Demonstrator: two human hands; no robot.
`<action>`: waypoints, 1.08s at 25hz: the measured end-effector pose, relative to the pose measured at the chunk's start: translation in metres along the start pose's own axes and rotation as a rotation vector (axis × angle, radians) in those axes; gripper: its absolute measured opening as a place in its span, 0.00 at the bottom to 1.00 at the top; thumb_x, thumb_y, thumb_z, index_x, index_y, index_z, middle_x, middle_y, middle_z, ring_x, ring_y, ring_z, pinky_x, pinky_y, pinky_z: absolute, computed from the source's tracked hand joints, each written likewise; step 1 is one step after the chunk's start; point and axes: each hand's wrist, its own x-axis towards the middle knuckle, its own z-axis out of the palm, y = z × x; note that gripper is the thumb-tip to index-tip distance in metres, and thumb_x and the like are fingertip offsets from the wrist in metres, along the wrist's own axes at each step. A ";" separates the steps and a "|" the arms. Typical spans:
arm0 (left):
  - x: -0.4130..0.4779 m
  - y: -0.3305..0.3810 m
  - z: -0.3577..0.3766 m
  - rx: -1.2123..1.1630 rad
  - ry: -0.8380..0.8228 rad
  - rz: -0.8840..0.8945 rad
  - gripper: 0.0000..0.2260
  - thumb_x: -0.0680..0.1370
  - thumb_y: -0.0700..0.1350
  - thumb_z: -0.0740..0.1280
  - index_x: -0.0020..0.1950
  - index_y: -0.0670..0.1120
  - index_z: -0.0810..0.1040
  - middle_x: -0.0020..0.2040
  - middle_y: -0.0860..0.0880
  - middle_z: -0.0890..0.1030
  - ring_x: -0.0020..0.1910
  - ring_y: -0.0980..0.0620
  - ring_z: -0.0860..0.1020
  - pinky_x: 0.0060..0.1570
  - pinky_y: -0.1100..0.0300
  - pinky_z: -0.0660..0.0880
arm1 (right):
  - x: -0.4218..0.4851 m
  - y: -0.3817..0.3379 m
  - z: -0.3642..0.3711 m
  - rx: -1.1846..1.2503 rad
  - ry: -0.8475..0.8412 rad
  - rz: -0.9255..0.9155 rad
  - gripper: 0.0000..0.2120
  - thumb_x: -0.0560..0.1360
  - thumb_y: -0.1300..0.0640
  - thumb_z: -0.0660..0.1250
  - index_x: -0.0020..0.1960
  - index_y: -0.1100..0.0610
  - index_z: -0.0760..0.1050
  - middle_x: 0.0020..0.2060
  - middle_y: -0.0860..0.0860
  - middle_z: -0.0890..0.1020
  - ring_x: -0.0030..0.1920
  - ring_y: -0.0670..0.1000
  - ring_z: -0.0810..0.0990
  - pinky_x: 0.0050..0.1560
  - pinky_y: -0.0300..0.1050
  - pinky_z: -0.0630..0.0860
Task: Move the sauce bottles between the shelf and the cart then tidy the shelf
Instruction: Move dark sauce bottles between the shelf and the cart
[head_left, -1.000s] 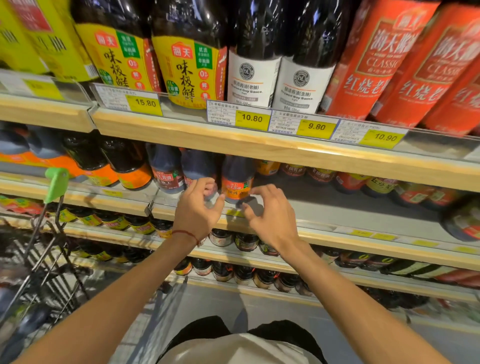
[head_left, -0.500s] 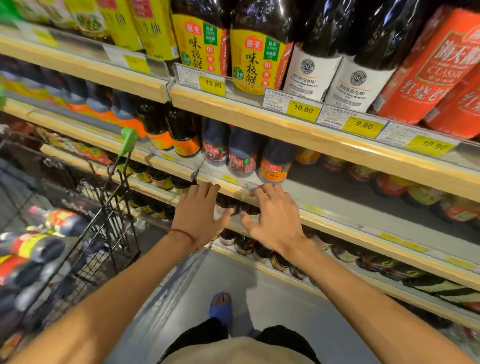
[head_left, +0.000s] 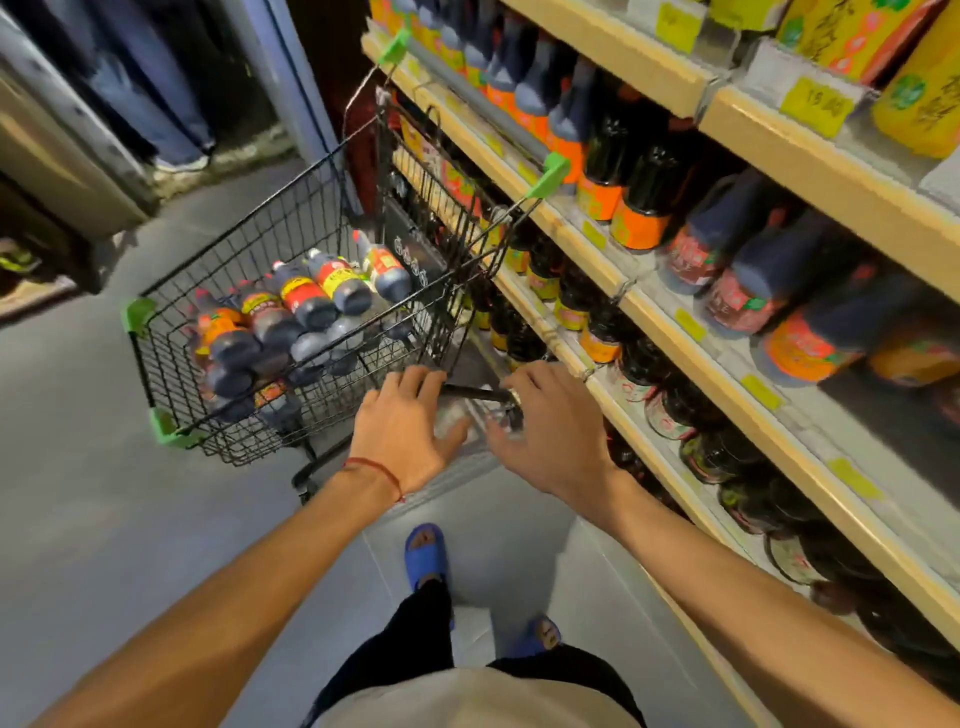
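A black wire cart (head_left: 171, 364) with green corners stands on the floor left of the shelf. Several dark sauce bottles (head_left: 306, 301) with red and orange labels lie in its basket. On the wooden shelf (head_left: 670, 332) at the right stand rows of dark sauce bottles (head_left: 769, 280) with orange and red labels. My left hand (head_left: 402, 431) and my right hand (head_left: 550, 431) hover side by side, fingers spread, just over the cart's dark handle bar (head_left: 475, 392). Neither hand holds a bottle.
Grey floor runs left and below. A person's legs in dark trousers (head_left: 156, 88) stand beyond the cart at the top left. My blue sandals (head_left: 426, 556) are on the floor below my hands. Yellow price tags (head_left: 815, 104) line the shelf edges.
Both hands have come down off the middle shelf's edge and left to the cart handle. The view has swung left, bringing the cart and its bottles fully into sight.
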 end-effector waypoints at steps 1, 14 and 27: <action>-0.005 -0.017 0.000 0.007 -0.001 -0.054 0.28 0.76 0.67 0.58 0.67 0.49 0.71 0.60 0.49 0.74 0.56 0.46 0.73 0.49 0.50 0.75 | 0.010 -0.014 0.006 0.010 0.000 -0.040 0.24 0.71 0.40 0.65 0.58 0.55 0.80 0.54 0.51 0.81 0.57 0.55 0.78 0.54 0.52 0.77; 0.000 -0.278 0.012 -0.027 -0.006 -0.378 0.27 0.76 0.68 0.54 0.65 0.49 0.71 0.57 0.48 0.73 0.53 0.45 0.74 0.47 0.49 0.76 | 0.177 -0.200 0.118 0.106 -0.078 -0.179 0.22 0.72 0.41 0.68 0.58 0.56 0.80 0.52 0.52 0.80 0.56 0.56 0.77 0.53 0.54 0.78; 0.079 -0.418 0.057 -0.204 -0.097 -0.693 0.24 0.76 0.66 0.56 0.62 0.50 0.69 0.58 0.48 0.74 0.55 0.47 0.75 0.54 0.48 0.77 | 0.360 -0.251 0.215 0.192 -0.315 -0.214 0.18 0.73 0.44 0.70 0.56 0.55 0.79 0.51 0.51 0.79 0.54 0.56 0.76 0.47 0.49 0.74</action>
